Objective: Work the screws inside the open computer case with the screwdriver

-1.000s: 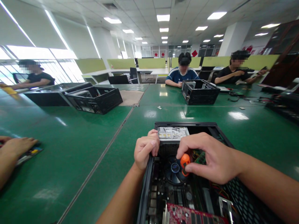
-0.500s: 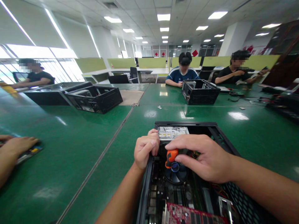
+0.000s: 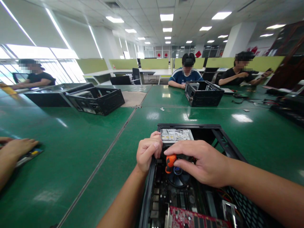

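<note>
An opened black computer case (image 3: pixel 234 152) lies before me on the green table. My left hand (image 3: pixel 149 152) is closed over its left edge, next to the silver power supply (image 3: pixel 177 135). Between thumb and fingers, my right hand (image 3: pixel 201 161) holds an orange and black screwdriver (image 3: pixel 170 161) by its handle. The screwdriver is tilted above the CPU fan (image 3: pixel 178 179); its tip is hidden from view. Nearer to me, a red circuit board (image 3: pixel 192 218) sits inside the case.
At the left edge, another person's hand (image 3: pixel 21 148) rests on a circuit board (image 3: pixel 30 155). More opened cases stand farther off, one at the left (image 3: pixel 99 101) and one at the right (image 3: pixel 204 95). Several people sit around the table. Cables (image 3: pixel 247 99) lie at the far right.
My right hand and the screwdriver have shifted slightly left, and the handle leans a little differently. My left hand keeps its place on the case edge.
</note>
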Tool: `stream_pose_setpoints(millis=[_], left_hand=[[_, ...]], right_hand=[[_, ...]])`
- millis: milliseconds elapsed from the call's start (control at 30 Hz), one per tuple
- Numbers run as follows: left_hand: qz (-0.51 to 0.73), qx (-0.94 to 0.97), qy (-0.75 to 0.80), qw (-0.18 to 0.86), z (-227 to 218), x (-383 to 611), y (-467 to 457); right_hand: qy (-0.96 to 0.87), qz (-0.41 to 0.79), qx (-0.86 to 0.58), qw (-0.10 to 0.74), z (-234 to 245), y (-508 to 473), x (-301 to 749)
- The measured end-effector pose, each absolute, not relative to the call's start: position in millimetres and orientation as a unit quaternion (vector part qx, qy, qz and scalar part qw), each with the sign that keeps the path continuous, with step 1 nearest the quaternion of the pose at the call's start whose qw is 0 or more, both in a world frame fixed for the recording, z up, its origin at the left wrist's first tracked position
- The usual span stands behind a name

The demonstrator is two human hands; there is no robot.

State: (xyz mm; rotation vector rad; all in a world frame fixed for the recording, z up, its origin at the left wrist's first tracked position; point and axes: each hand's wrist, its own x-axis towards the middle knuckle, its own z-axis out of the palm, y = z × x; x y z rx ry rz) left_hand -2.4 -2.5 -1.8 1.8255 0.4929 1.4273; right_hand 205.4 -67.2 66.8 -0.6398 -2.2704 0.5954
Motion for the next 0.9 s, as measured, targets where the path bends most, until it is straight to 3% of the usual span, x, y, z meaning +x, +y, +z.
stream_pose_setpoints(millis=[700, 900], left_hand=[[0.555, 0.713, 0.201, 0.379, -0.9, -0.8, -3.0], [0.556, 0.716, 0.193, 0.376, 0.8, -0.4, -5.0]], right_hand=[[-0.881, 0.235, -0.240, 0.334, 67.2, -66.4, 203.7], [-0.837, 0.162, -0.337, 0.401, 63.2, -58.2, 209.3]])
